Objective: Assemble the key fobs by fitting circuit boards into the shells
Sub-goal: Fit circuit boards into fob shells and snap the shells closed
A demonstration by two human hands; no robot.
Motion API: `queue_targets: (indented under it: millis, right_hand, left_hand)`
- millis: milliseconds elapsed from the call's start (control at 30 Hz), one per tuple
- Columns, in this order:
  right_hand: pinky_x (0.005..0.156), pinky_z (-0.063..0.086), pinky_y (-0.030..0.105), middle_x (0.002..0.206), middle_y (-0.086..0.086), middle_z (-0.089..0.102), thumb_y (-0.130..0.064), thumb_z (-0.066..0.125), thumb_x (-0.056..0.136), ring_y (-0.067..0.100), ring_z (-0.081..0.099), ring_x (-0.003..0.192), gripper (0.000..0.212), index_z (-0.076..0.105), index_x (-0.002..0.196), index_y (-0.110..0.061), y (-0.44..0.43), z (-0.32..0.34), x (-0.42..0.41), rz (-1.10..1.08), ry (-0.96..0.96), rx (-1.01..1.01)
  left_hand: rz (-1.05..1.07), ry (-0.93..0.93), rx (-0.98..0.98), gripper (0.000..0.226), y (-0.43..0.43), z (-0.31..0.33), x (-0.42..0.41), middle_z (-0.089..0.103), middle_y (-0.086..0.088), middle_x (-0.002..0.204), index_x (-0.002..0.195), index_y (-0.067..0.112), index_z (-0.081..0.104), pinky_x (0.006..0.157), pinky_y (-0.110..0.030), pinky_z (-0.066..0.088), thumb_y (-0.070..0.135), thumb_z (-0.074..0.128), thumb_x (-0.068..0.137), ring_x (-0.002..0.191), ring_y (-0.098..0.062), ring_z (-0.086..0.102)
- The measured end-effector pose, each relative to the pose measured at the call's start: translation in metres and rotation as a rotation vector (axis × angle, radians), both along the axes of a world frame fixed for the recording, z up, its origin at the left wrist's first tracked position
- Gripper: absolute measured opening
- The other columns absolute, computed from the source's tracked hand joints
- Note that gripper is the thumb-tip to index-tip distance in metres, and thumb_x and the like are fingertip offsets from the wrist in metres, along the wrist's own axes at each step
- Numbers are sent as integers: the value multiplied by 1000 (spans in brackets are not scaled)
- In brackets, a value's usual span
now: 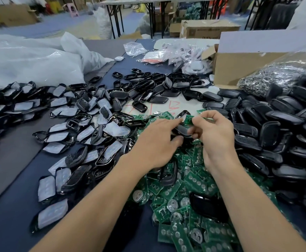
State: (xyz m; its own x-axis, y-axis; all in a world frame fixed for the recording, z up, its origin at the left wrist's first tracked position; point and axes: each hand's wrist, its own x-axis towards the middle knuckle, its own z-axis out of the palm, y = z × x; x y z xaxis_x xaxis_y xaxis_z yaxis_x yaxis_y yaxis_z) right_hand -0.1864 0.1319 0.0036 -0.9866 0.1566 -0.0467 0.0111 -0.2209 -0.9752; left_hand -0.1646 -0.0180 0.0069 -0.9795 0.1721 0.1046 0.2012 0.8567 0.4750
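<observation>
My left hand (156,140) grips a black key fob shell (182,130) between thumb and fingers, above the middle of the table. My right hand (216,131) pinches a small green circuit board (188,119) at the shell's top edge; board and shell touch there. Most of the shell is hidden by my fingers. Beneath both hands lies a heap of green circuit boards (188,202) with round metal battery clips.
Black shell frames with white film (61,128) cover the left. Solid black shell backs (276,131) pile at the right. A cardboard box (248,57), a bag of metal key rings (276,77) and white plastic bags (30,59) stand behind.
</observation>
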Motion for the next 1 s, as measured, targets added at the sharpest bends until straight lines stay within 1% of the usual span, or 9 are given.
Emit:
queue_targets:
  millis: [67, 133, 233, 367, 533, 733, 867, 933, 1000]
  right_hand:
    - [49, 44, 22, 62, 1, 62, 4, 66, 91, 17, 62, 53, 25, 59, 79, -17, -2, -1, -1, 18, 7, 5]
    - [49, 45, 21, 59, -1, 61, 5, 65, 91, 17, 61, 52, 25, 59, 80, -16, -3, -2, -1, 9, 23, 6]
    - [51, 46, 22, 58, 0, 62, 5, 65, 90, 19, 62, 53, 25, 58, 78, -17, -2, -2, -2, 19, 41, -15]
    - [53, 45, 24, 56, 1, 59, 8, 62, 92, 17, 57, 52, 28, 57, 78, -16, -4, 0, -6, 108, 28, -41]
    - [53, 47, 27, 54, 1, 57, 8, 59, 93, 16, 56, 52, 30, 57, 75, -16, -4, 0, -5, 152, 7, -127]
    - [61, 49, 29, 55, 0, 58, 8, 56, 94, 17, 56, 53, 30, 55, 75, -15, 0, 5, -3, 121, 35, -233]
    - [59, 48, 27, 55, -4, 57, 8, 57, 93, 16, 56, 53, 30, 56, 76, -16, 4, 8, -2, 58, 72, -180]
    - [55, 47, 23, 54, -6, 56, 7, 57, 93, 14, 56, 53, 30, 55, 76, -17, 5, 9, -1, 57, 91, -125]
    - [55, 47, 20, 56, -8, 55, 6, 58, 92, 14, 56, 54, 29, 55, 76, -18, 5, 10, 1, 72, 121, -70]
  left_hand:
    - [-25, 25, -108, 48, 5, -3, -2, 60, 1, 140, 148, 21, 55, 115, -31, 29, 35, 61, 103, 134, -20, 46]
    - [-20, 85, -160, 39, 7, -3, -2, 62, 2, 125, 138, 21, 62, 106, -29, 30, 35, 62, 102, 123, -22, 49]
    - [49, 184, -113, 23, 10, -1, 3, 65, 3, 108, 117, 20, 73, 91, -28, 31, 32, 63, 102, 109, -21, 54]
    - [27, 168, -50, 12, 15, -1, 8, 72, 2, 104, 102, 18, 73, 92, -31, 36, 24, 64, 98, 107, -23, 57]
    - [29, 162, -61, 23, 17, -2, 10, 71, 10, 105, 103, 25, 76, 100, -37, 40, 41, 58, 101, 110, -17, 56]
    - [104, -86, 162, 26, 24, 3, 10, 67, 3, 112, 112, 32, 71, 93, -36, 50, 29, 78, 88, 108, -21, 60]
    - [128, -27, 254, 33, 27, 3, 16, 68, 13, 102, 91, 39, 59, 89, -35, 51, 15, 81, 84, 97, -16, 63]
    - [98, 17, 288, 35, 28, 0, 20, 68, 15, 95, 86, 40, 58, 86, -30, 50, 12, 80, 84, 92, -9, 63]
    - [103, 66, 369, 36, 26, 0, 23, 69, 17, 90, 78, 41, 61, 79, -13, 44, 11, 79, 83, 88, 1, 62]
